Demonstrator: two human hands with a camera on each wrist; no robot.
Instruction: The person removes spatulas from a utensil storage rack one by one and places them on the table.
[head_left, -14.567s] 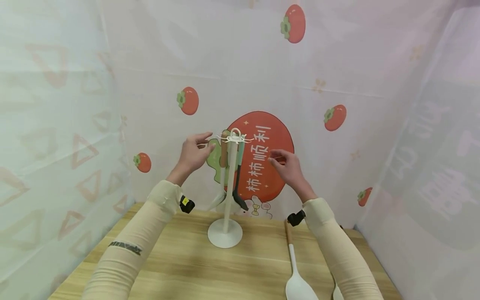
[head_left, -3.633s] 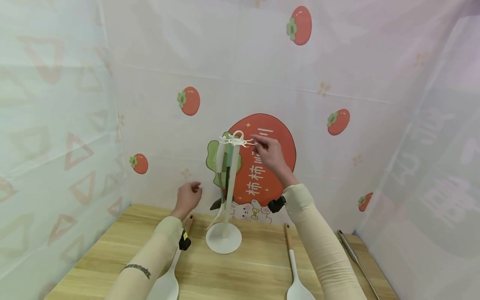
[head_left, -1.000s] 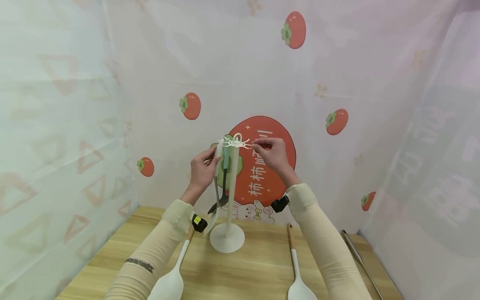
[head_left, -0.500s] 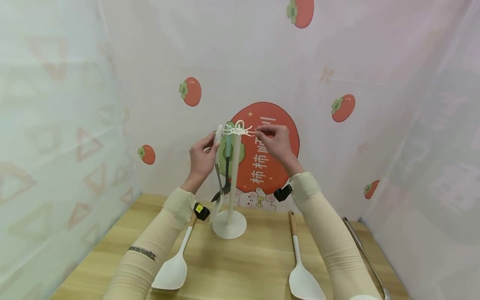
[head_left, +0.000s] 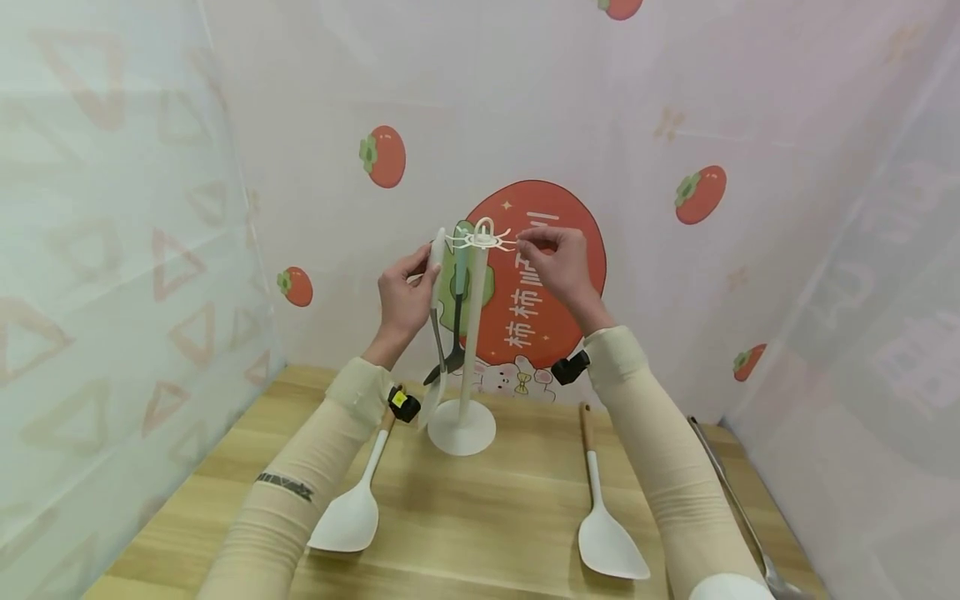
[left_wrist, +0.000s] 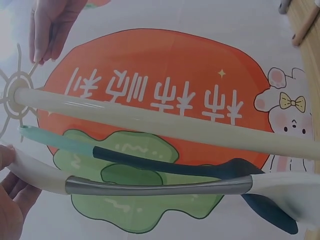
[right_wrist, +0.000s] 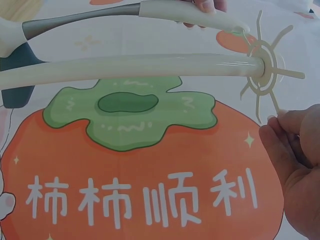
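My left hand (head_left: 405, 304) grips the white handle of a grey-shafted spatula (left_wrist: 160, 187) that hangs upright, its white head low by the stand's base. Its handle end is close to a hook at the left of the white utensil stand (head_left: 475, 333). Across the stand, the fingertips of my right hand (head_left: 558, 258) pinch the tip of one of the hooks (right_wrist: 274, 102). Behind the post hangs a black utensil with a mint-green handle (head_left: 461, 271), partly hidden by the spatula in the left wrist view.
On the wooden table (head_left: 480, 525), a white turner with a wooden handle (head_left: 348, 517) lies to the left and a similar turner (head_left: 609, 542) to the right. A long metal utensil (head_left: 731, 492) lies by the right edge, partly behind my sleeve. A printed cloth stands behind.
Since 3.6 seconds ago, my left hand has risen and taken the white handle. The wooden-handled utensil that hung on the stand earlier is gone from it. Lately the head view has tilted down.
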